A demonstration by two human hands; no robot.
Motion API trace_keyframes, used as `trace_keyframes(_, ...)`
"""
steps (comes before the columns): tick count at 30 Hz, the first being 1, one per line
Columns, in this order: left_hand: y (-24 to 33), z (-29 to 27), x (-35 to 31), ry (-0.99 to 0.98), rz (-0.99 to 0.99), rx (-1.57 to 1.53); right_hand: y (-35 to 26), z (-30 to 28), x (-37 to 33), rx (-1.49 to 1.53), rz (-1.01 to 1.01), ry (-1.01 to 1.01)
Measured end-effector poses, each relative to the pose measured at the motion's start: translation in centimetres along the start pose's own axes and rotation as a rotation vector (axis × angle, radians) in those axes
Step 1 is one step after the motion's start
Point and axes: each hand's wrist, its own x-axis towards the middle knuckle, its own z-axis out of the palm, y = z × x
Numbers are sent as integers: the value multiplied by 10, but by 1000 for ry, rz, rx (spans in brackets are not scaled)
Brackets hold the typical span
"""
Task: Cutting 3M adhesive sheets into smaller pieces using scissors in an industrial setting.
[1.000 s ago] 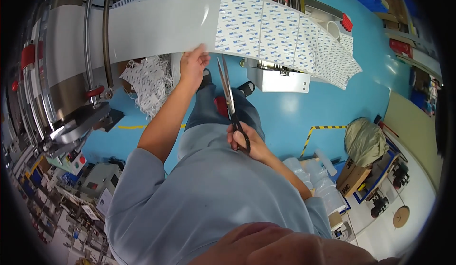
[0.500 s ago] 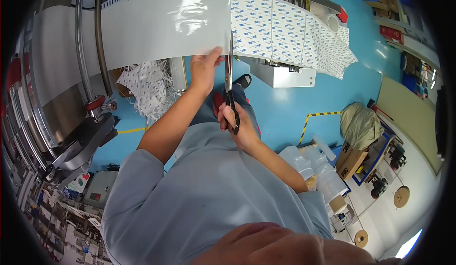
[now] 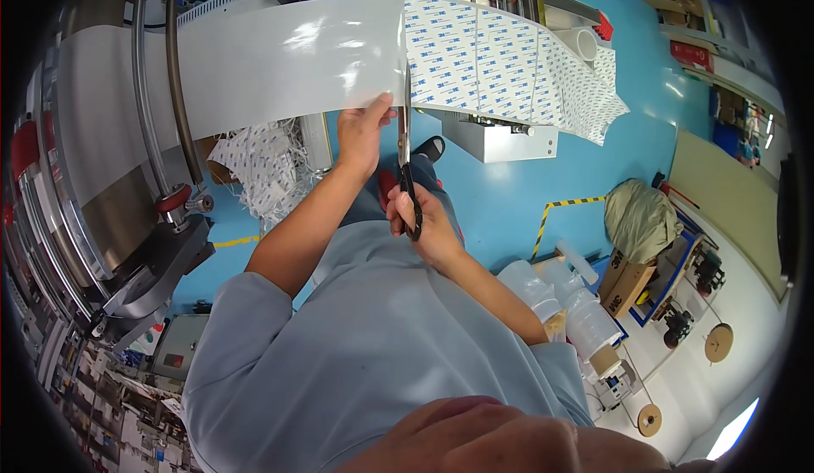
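Note:
A wide glossy grey film stretches across in front of me from the rollers at left. At its right end it meets white liner with a blue printed pattern, which reaches on to the right and curls at its far end. My left hand pinches the film's near edge just left of that seam, thumb on top. My right hand is closed round the black handles of a pair of scissors. Their long metal blades point away from me and lie at the near edge, along the seam. The blades look nearly closed.
A roller machine with steel bars stands close at left. Below the film is a heap of shredded liner scraps. A white machine box sits under the liner. Wrapped rolls and a cardboard box lie at right.
Film and liner sit slightly lower and further left in view, nearer to my body. Both hands keep their holds, and the scissors stay at the seam, shifted slightly left.

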Motion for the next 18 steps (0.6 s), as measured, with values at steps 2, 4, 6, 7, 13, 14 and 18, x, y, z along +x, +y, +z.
trace_keyframes(2, 0, 0, 1, -8, 3, 6, -6, 2, 5, 20, -1, -4)
trace_keyframes(4, 0, 0, 2, 14, 0, 8, -10, 3, 10, 40, -2, -8)
trace_keyframes(6, 1, 2, 2, 14, 3, -13, -11, 3, 13, 23, -13, 9)
trace_keyframes(7, 1, 3, 3, 15, 3, -33, -12, 3, 14, 20, -14, 8)
trace_keyframes(13, -3, 0, 7, -12, -1, -59, -28, 4, 29, 42, 23, 4)
trace_keyframes(14, -2, -1, 6, -13, 0, -60, -34, 5, 33, 42, 27, 10)
trace_keyframes(18, -7, -7, 8, -51, -15, -85, -45, 3, 48, 11, 4, 16)
